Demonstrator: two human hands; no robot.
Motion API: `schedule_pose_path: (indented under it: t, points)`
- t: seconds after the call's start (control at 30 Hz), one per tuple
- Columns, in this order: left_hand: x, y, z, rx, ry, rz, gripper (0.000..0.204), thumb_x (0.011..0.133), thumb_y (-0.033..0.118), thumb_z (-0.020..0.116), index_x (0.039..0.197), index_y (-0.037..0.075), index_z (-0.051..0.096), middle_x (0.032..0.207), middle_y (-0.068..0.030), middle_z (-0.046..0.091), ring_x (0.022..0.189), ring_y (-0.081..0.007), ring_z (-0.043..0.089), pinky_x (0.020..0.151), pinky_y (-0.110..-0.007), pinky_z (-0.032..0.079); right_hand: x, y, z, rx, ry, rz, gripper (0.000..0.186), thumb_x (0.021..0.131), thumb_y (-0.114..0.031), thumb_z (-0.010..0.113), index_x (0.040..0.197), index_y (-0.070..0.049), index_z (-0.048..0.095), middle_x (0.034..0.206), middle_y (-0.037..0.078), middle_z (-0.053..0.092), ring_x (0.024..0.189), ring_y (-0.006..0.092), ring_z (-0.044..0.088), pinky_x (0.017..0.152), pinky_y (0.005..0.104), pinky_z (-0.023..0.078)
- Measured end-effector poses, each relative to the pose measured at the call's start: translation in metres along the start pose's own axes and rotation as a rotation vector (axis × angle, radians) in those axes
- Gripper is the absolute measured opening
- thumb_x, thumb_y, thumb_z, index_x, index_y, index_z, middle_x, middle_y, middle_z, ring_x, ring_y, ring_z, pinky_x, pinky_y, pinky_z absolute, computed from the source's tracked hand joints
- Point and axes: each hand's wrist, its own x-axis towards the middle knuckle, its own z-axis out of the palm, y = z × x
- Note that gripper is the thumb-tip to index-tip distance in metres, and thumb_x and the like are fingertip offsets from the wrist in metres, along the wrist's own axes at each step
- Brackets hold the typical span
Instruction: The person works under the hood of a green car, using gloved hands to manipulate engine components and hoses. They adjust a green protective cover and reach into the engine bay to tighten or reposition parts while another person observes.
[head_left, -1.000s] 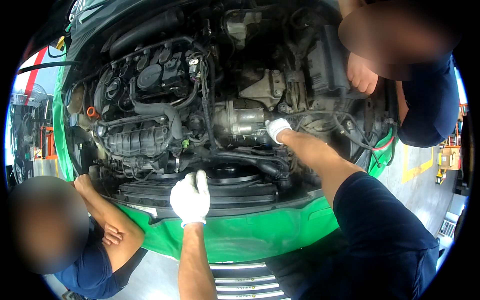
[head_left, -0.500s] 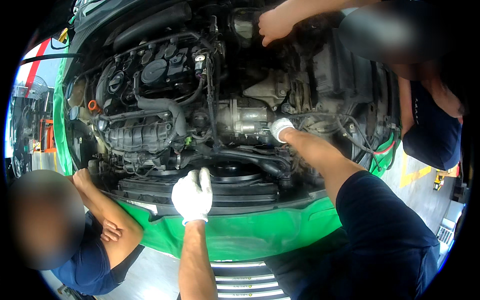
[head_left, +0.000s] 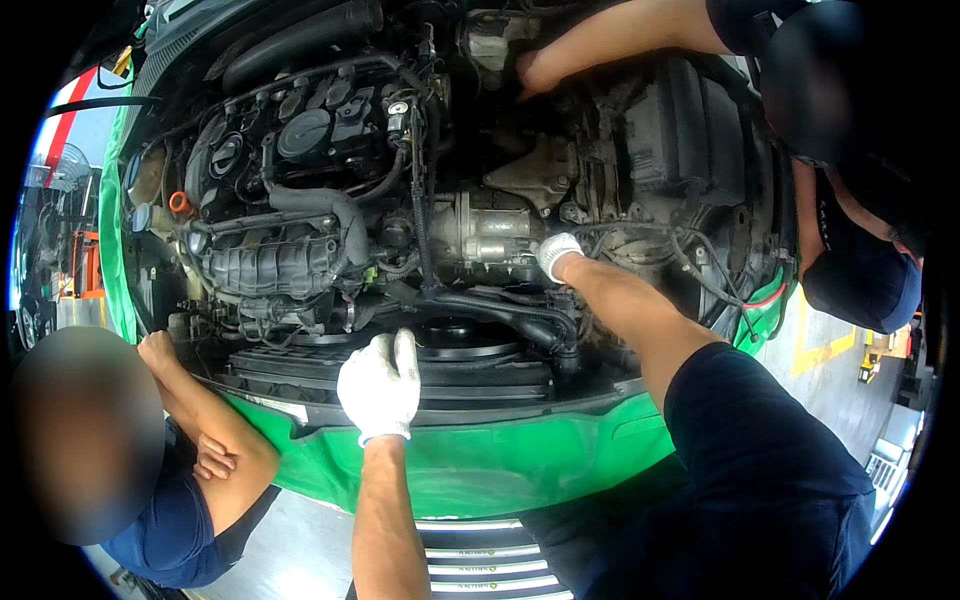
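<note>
Two hands in white knit gloves, reaching into an open engine bay framed by a glossy green car body (head_left: 560, 470). Left hand (head_left: 381, 383) laid flat, fingers close together and pointing up, resting on the dark ribbed front panel (head_left: 300, 365) just above the green edge; nothing gripped. Right hand (head_left: 556, 254) pushed deep among the parts, curled narrow against a dull silver cast-metal housing (head_left: 490, 235) at the middle of the bay, beside a bundle of thin black cables (head_left: 640, 245); impossible to tell whether anything is held, fingertips hidden. Below it, a thick black rubber hose (head_left: 500, 308) curving toward the round fan shroud (head_left: 455, 345). To the left, a ribbed grey plastic intake manifold (head_left: 275, 265), a matte black engine cover (head_left: 300, 135) with round caps, and a small orange dipstick handle (head_left: 180, 203). At top, a co-worker's bare arm (head_left: 620, 45) stretched over the bay, hand near a pale translucent reservoir (head_left: 495, 40). At lower left, another person's bare forearm (head_left: 190, 400) leaning on the green edge, sleeve dark blue. Smooth grey concrete floor (head_left: 290, 550) beneath.
</note>
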Motion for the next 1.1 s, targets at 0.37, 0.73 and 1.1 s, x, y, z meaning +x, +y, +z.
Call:
schedule_pose_path:
  t: [0.37,0.73,1.1]
  points:
    - [0.000,-0.001,0.002,0.016,0.006,-0.005,0.036,0.094,0.039,0.060,0.082,0.007,0.070,0.076,-0.0172,0.068,0.075,-0.0366,0.065,0.071,-0.046,0.050,-0.004,0.005,0.006,0.035,0.129,-0.020,0.033,0.098,-0.017,0.045,0.123,-0.010,0.067,0.114,0.012,0.072,0.102,0.0313,0.070,0.080,0.0445,0.056]
    - [0.001,0.001,0.000,0.017,-0.009,-0.014,0.037,0.094,0.039,0.060,0.078,0.008,0.069,0.073,-0.0162,0.067,0.074,-0.0362,0.065,0.069,-0.046,0.050,0.007,0.002,0.006,0.087,0.022,0.037,0.041,0.103,-0.023,0.036,0.131,-0.006,0.060,0.120,0.016,0.069,0.109,0.0331,0.067,0.088,0.0455,0.053]
    - [0.002,0.001,0.001,0.008,-0.013,-0.006,0.037,0.094,0.039,0.059,0.079,0.007,0.069,0.073,-0.0168,0.067,0.074,-0.0364,0.064,0.070,-0.047,0.050,-0.002,0.006,0.007,0.023,0.096,-0.011,0.036,0.101,-0.020,0.041,0.126,-0.009,0.065,0.115,0.012,0.072,0.104,0.0297,0.070,0.082,0.0456,0.055]
